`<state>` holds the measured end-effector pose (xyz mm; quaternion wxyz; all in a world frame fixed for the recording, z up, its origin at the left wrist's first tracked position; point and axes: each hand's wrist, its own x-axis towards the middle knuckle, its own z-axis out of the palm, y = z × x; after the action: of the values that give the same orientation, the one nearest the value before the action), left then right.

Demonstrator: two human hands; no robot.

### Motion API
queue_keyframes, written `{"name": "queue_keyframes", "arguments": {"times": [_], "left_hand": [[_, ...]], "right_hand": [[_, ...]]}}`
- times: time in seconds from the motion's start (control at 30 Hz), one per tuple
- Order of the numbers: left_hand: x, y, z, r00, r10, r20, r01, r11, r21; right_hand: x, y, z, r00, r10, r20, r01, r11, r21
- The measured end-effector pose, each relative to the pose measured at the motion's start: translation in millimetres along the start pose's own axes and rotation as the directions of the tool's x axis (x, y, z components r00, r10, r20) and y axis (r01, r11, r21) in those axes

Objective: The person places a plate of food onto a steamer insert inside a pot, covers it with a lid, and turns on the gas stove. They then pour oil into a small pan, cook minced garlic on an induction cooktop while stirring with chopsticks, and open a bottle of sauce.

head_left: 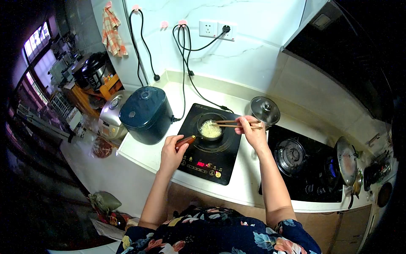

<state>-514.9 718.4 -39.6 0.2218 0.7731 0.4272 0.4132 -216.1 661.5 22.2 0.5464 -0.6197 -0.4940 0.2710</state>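
Observation:
My left hand is closed round the brown wooden handle of a small dark saucepan. The pan sits on a black induction cooktop with a lit red display. Inside it is pale, yellowish-white food, finely broken up; its exact kind I cannot make out. A pair of wooden chopsticks is gripped in my right hand, their tips reaching into the food. Just beyond that hand a glass lid with a dark knob stands near the wall.
A dark blue rice cooker stands left of the cooktop, with a silver cooker behind it. Black cords hang from wall hooks and a socket. At right lie a gas stove and a leaning wok.

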Motion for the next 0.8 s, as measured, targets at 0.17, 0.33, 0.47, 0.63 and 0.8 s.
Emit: {"name": "queue_keyframes", "arguments": {"times": [0.17, 0.33, 0.47, 0.63, 0.8], "left_hand": [[-0.6, -0.9, 1.1, 1.0, -0.011, 0.001, 0.011, 1.0, -0.024], [0.0, -1.0, 1.6, 1.0, 0.008, -0.001, -0.008, 1.0, -0.017], [0.4, -0.1, 2.6, 1.0, 0.019, -0.011, -0.019, 1.0, 0.014], [-0.1, 4.6, 0.3, 1.0, -0.002, 0.0, 0.002, 1.0, -0.017], [-1.3, 4.5, -0.6, 1.0, 0.008, -0.005, -0.008, 1.0, -0.023]], "right_hand": [[-10.4, -5.7, -2.3, 0.992, 0.017, 0.126, -0.018, 1.0, 0.007], [-7.7, -10.0, -6.1, 0.99, -0.142, 0.013, 0.142, 0.974, -0.174], [-20.3, -23.8, 0.5, 0.977, -0.14, 0.164, 0.168, 0.97, -0.178], [-11.6, -19.9, 3.9, 0.929, -0.357, 0.1, 0.369, 0.866, -0.337], [-15.9, -36.4, 1.4, 0.954, -0.277, 0.118, 0.301, 0.878, -0.372]]}}
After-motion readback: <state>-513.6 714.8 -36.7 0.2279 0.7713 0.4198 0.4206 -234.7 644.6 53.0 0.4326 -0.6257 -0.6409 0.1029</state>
